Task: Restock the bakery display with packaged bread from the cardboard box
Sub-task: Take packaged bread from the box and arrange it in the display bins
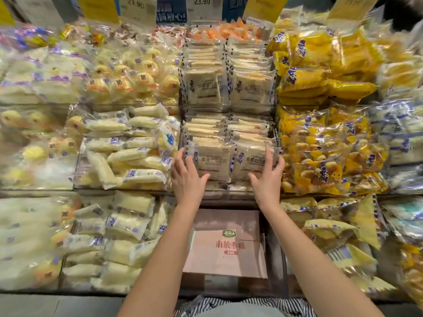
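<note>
Two upright rows of clear-wrapped toast bread packs stand in the middle bin of the display. My left hand [186,177] presses with straight fingers against the left side of the front left pack [214,162]. My right hand [269,177] lies the same way against the right side of the front right pack [250,161]. Both hands bracket the two rows from outside, thumbs at the packs' lower front. A pinkish cardboard box [225,250] with red print sits closed in the bin below, between my forearms.
An identical bin of toast packs [226,85] stands one tier higher. Pale bread rolls in bags [128,152] fill the left bins, yellow-printed bags [320,156] the right ones. Price cards [201,5] hang along the top. The grey counter edge [68,303] runs along the bottom.
</note>
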